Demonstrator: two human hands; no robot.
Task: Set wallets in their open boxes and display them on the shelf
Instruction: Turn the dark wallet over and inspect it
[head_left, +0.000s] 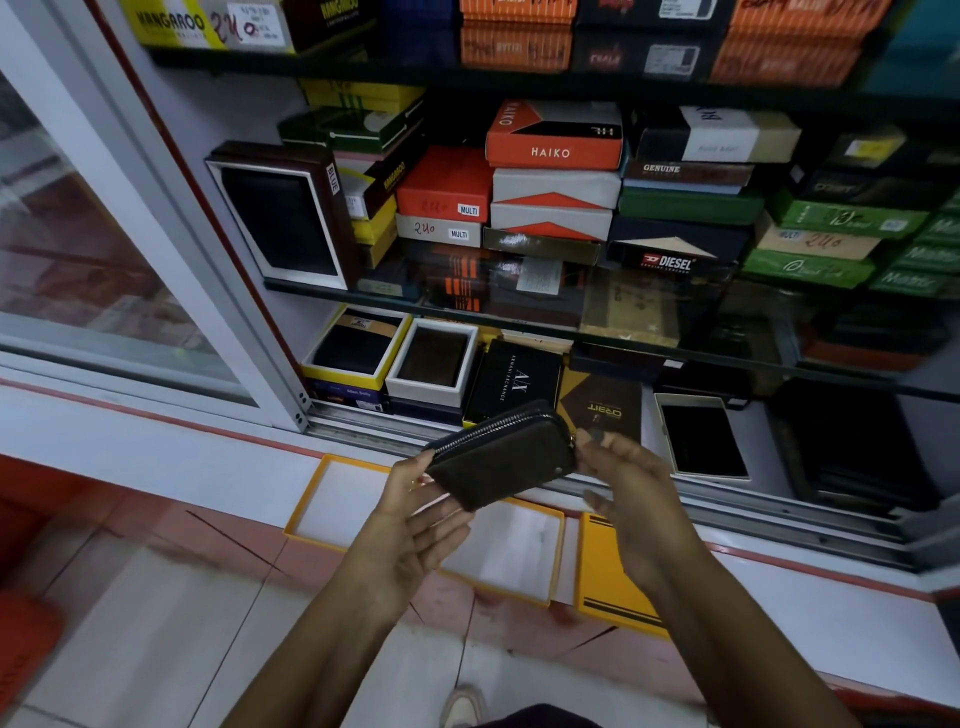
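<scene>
Two bare forearms reach up from the bottom edge. The left hand (410, 525) is palm-up, fingers loosely spread, its fingertips touching the near left end of a dark zip wallet (501, 454), which rests tilted across them. The right hand (631, 499) pinches the wallet's right end near the zipper pull between thumb and fingers. The wallet hangs in the air between both hands, above an open yellow-rimmed box (343, 501) with a white inside that lies on the white ledge (156, 441). Its yellow lid (605, 571) lies just right of it. Behind, the lower shelf holds a white open box (434, 358) with a dark wallet inside.
</scene>
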